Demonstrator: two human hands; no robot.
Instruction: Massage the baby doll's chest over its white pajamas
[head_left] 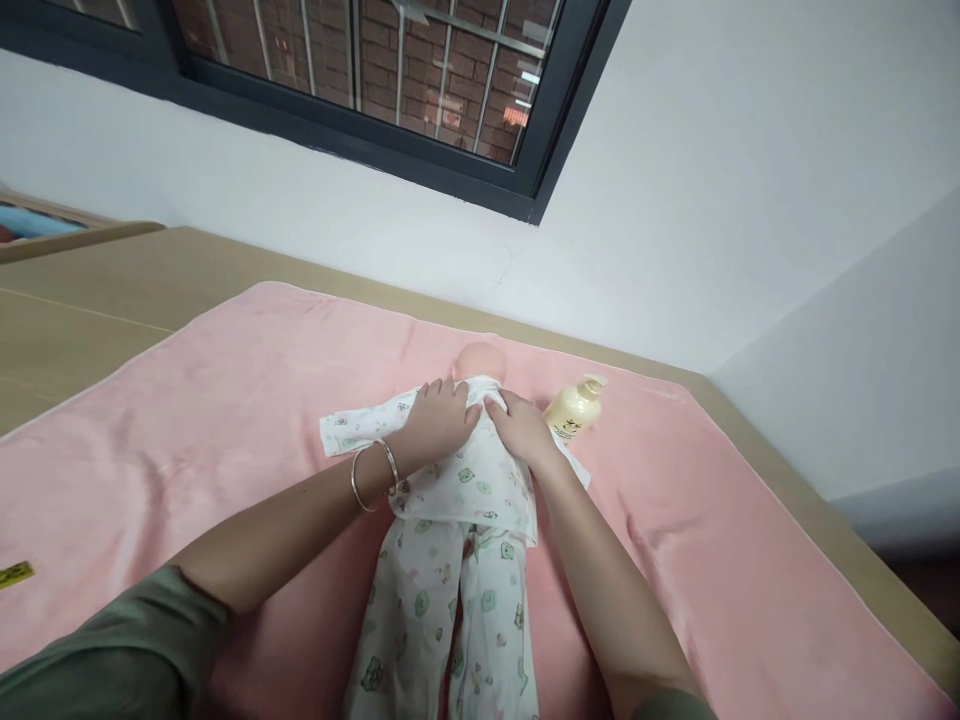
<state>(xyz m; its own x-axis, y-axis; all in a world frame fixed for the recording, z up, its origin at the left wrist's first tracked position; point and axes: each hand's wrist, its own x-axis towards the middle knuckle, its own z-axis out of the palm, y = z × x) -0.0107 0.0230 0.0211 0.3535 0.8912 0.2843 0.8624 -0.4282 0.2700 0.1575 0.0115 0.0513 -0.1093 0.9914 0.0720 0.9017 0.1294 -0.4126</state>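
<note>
A doll with a smooth bare head (480, 362) lies stretched out, dressed in a white patterned shirt (480, 490) and matching trousers (424, 590). My left hand (439, 420) rests on the shirt's upper left part, fingers laid over the shoulder and thumb apart near the collar. Across from it, my right hand (521, 425) lies on the other shoulder, its thumb by the collar and its outer fingers partly hidden. One shirt sleeve (352, 430) stretches out to the left; the other shows partly beyond my right wrist.
A pale yellow pump bottle (574, 410) is on the pink blanket (247, 400), just right of my right hand. The blanket covers a wooden surface (90, 300) against a white wall, below a dark-framed window (360, 130). A small yellow label (15, 574) is at the far left.
</note>
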